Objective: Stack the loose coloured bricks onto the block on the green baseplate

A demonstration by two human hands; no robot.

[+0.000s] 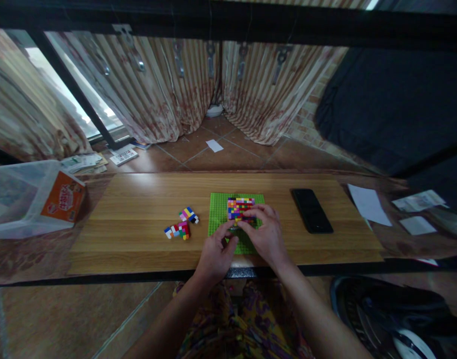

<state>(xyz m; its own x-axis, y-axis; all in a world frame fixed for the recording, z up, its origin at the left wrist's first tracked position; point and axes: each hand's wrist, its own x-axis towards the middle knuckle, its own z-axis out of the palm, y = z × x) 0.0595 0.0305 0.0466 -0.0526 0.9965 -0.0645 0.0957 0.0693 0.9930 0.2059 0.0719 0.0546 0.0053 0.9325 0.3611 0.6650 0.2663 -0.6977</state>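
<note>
A green studded baseplate [218, 209] lies on the wooden board in front of me. On it stands a block of multicoloured toy bricks [238, 205]. My right hand [268, 232] reaches over the block's right and near side, fingers bent and fingertips pressed against the bricks. What is between its thumb and fingers is too small to make out. My left hand [216, 252] is at the near left corner of the block, its index fingertip at the bricks and its thumb apart from the finger. Left of the baseplate lie two loose clusters of joined bricks, an upper cluster [189, 215] and a lower cluster [179, 230].
A black phone [312, 210] lies right of the baseplate on the wooden board [138, 199]. At the far left is a clear plastic bin [22, 194] with an orange label. White papers [369, 203] lie at the right. Curtains [168, 94] hang behind.
</note>
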